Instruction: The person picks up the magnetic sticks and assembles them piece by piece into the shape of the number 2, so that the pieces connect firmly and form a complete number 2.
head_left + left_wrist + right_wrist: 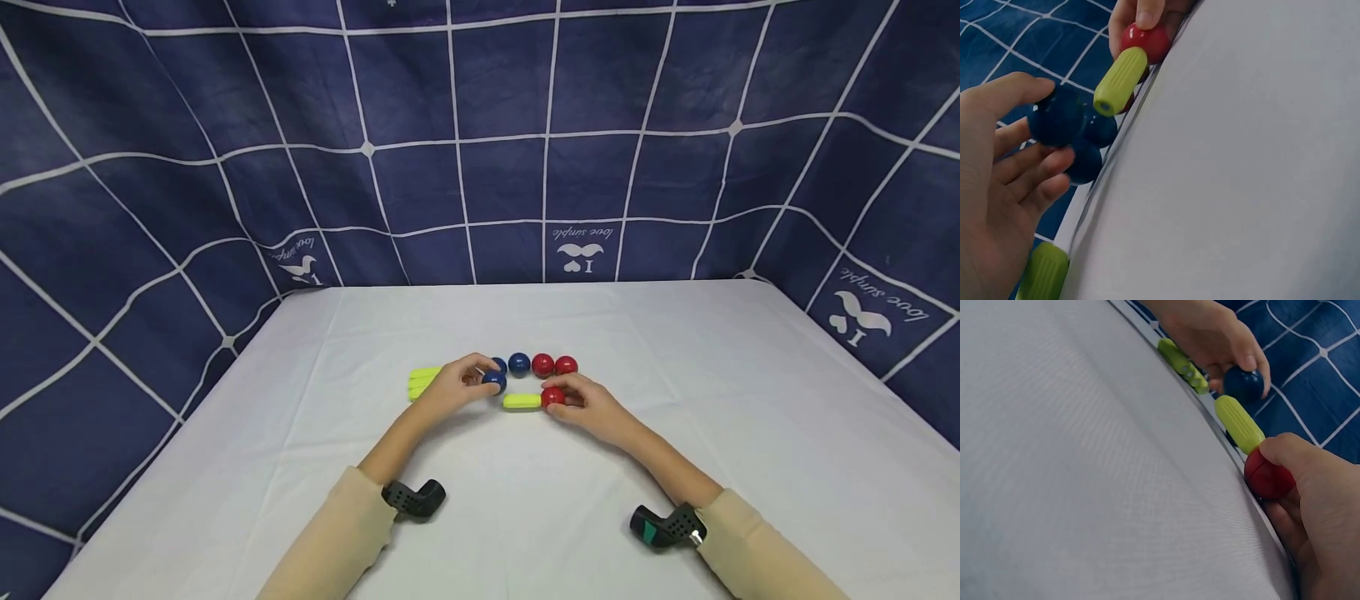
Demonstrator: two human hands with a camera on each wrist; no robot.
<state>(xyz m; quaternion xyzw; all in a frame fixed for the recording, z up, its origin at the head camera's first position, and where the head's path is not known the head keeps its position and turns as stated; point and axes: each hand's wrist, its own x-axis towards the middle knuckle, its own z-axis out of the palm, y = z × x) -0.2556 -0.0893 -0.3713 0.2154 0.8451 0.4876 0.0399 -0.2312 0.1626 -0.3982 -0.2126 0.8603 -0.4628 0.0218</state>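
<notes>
Between thumb and fingers my left hand (459,385) pinches a blue ball (494,382). My right hand (592,406) grips a red ball (552,397), and a yellow-green ribbed rod (522,402) is joined to that ball's left side. In the left wrist view the rod (1120,81) shows a small hole in its free end, which points toward the blue ball (1059,116). The right wrist view shows my right thumb on the red ball (1269,475), right at the rod's end. A gap separates the blue ball from the rod in the head view.
Behind my hands, another blue ball (519,363) and two red balls (543,365) stand in a row, with one more blue ball partly hidden by my left fingers. Several yellow-green rods (423,382) lie left of my left hand. A dark blue gridded cloth (495,183) borders the white table (525,517).
</notes>
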